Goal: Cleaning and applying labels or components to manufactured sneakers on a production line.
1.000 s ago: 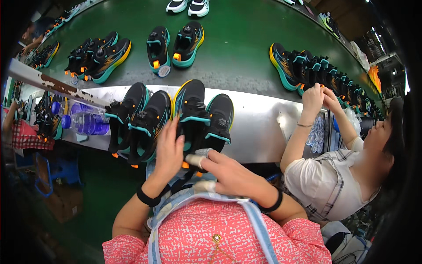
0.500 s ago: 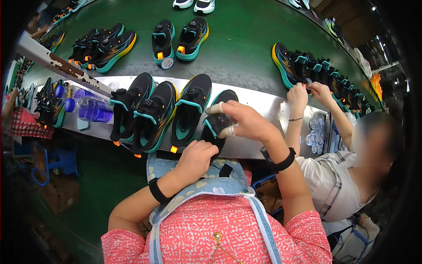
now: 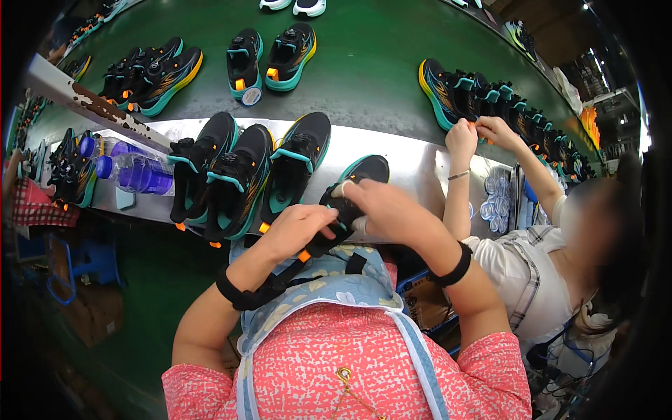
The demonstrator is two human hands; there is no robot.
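A black sneaker point(image 3: 369, 169) with teal trim lies tilted at the bench's front edge, its toe pointing away to the right. My right hand point(image 3: 395, 213), with pale covers on two fingertips, grips its upper from the right. Opposite it, my left hand point(image 3: 295, 229) closes on the shoe by its opening, fingertips close to the right hand's. Both hands hide much of the shoe's middle, but its orange heel tab shows below them. Just left stand three more sneakers, the nearest a black one point(image 3: 299, 162) with a teal collar.
Beyond the metal ledge point(image 3: 413, 189) runs a green conveyor belt point(image 3: 364, 84) carrying sneaker pairs. Plastic bottles point(image 3: 143, 175) with purple labels lie at left under a chipped metal bar point(image 3: 105, 108). At right, a co-worker's hands point(image 3: 476, 136) work by a row of shoes, above clear coiled items point(image 3: 498, 203).
The shoe in my hands has swung to a more slanted angle, exposing its heel tab. My left hand has moved from the heel up to the opening. The view has shifted slightly.
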